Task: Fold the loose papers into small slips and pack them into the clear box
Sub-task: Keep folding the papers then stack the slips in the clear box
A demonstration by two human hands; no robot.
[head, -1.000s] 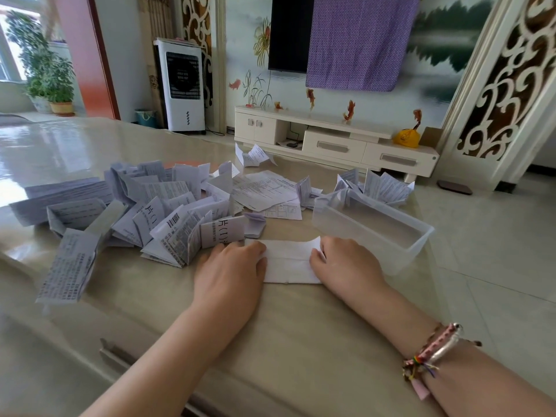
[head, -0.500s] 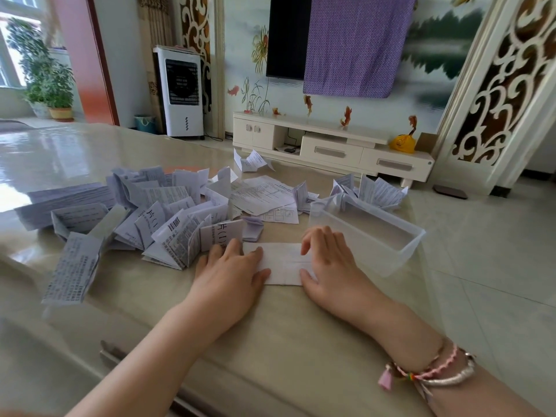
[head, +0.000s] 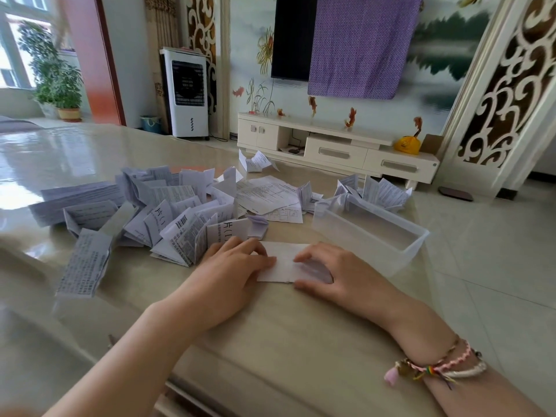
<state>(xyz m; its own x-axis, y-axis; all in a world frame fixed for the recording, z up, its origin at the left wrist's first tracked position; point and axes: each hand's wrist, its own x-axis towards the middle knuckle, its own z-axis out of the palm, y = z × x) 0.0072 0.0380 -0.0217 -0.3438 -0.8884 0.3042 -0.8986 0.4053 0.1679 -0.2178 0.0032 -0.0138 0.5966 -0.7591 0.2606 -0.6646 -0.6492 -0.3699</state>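
Both hands were brought closer together over the white paper [head: 281, 263] since a second ago; fingertip gap was narrowed to a thin strip, and the paper's exposed part was reduced accordingly. Right hand [head: 337, 273] was arched up, fingers bent over the paper's right half, thumb on the table [head: 270, 350] at the near edge; earlier it was lying flatter at the right edge. Left hand [head: 233, 267] was kept flat, fingers straight and pressed on the paper's left end. No pinch was seen on either side; the grip of both hands was a press-down, not a grasp.

Progress, judged: early to mid. Clear box [head: 371, 233] was sited just beyond and right of the right hand, apparently empty inside. A few folded slips [head: 385, 191] were seen bunched past the box's far end; whether inside or behind it could not be told. Large pile of loose papers [head: 168, 212] was left beyond and left of the left hand, mostly creased or half-folded, some flat sheets among them. One sheet was in fold now; the bulk was left to be folded and packed.

Box and pile were not shifted between frames. Camera view was changed slightly.
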